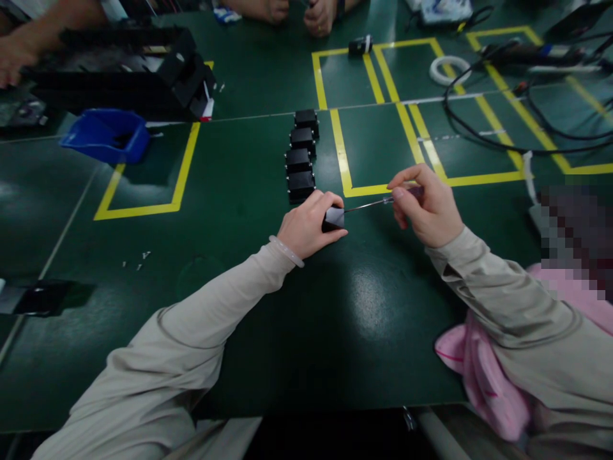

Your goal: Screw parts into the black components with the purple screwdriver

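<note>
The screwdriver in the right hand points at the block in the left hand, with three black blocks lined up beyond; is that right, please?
The head view shows four black blocks lined up beyond, not three; the screwdriver in the right hand does point at the block in the left hand.

**Open lane left of the row, clutter right and far**

The glossy dark-green worktop (282,345) lies open from its near edge up to the wrists, and between the row of four black box-shaped parts (301,156) and the blue plastic bin (112,135). A thin metal-shafted screwdriver (366,206) bars the gap between the left hand (313,223) and right hand (426,204). Small silver screws (142,259) dot the left side. Pink cloth (488,370) blocks the near right; looping black cable (479,131) crosses the far right; stacked black trays (124,76) wall off the far left.
</note>
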Available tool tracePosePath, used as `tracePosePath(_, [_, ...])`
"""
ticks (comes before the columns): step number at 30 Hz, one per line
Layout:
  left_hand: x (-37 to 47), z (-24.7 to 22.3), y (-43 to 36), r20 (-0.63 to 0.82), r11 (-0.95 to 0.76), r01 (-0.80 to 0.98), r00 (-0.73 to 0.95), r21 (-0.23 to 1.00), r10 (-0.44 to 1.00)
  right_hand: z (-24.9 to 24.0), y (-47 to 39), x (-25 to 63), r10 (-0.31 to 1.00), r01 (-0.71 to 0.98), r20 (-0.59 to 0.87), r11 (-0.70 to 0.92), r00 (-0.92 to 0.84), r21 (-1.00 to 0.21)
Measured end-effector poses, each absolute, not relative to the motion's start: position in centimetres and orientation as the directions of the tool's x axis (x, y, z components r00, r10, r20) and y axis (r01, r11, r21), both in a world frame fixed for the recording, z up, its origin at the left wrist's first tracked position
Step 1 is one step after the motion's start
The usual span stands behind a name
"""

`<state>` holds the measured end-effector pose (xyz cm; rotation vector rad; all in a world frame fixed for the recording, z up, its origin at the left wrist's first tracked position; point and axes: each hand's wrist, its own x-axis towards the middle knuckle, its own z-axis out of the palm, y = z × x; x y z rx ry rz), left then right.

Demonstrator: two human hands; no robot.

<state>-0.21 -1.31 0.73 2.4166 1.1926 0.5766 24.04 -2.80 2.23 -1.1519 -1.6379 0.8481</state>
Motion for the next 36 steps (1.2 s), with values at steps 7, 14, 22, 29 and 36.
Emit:
tracePosePath(7, [-0.23,0.68,-1.3,0.193,-0.56,0.654,0.547,0.509,0.814,2.0,-2.7,24.08,0.945,0.314,0.299,0.325,-0.131,-0.892])
tracePosePath(14, [-0.21,0.69,-1.24,0.194,-0.564,0.654,0.551,0.504,0.812,2.1,-2.74,23.87,0.945,0.317,0.307,0.327,-0.112,-0.89])
tracePosePath(22, [-0.17,0.67,-1.25,0.195,-0.567,0.656,0.553,0.498,0.81,2.14,-2.79,23.98,0.933,0.315,0.34,0.361,-0.123,-0.878])
tracePosePath(29, [-0.27,0.66,-1.24,0.196,-0.568,0.655,0.553,0.499,0.81,2.19,-2.79,24.11,0.933,0.326,0.329,0.359,-0.144,-0.875])
tracePosePath(36, [-0.21,0.6,-1.17,0.187,-0.558,0.659,0.548,0.504,0.815,2.0,-2.67,24.07,0.927,0.344,0.339,0.373,-0.158,-0.862])
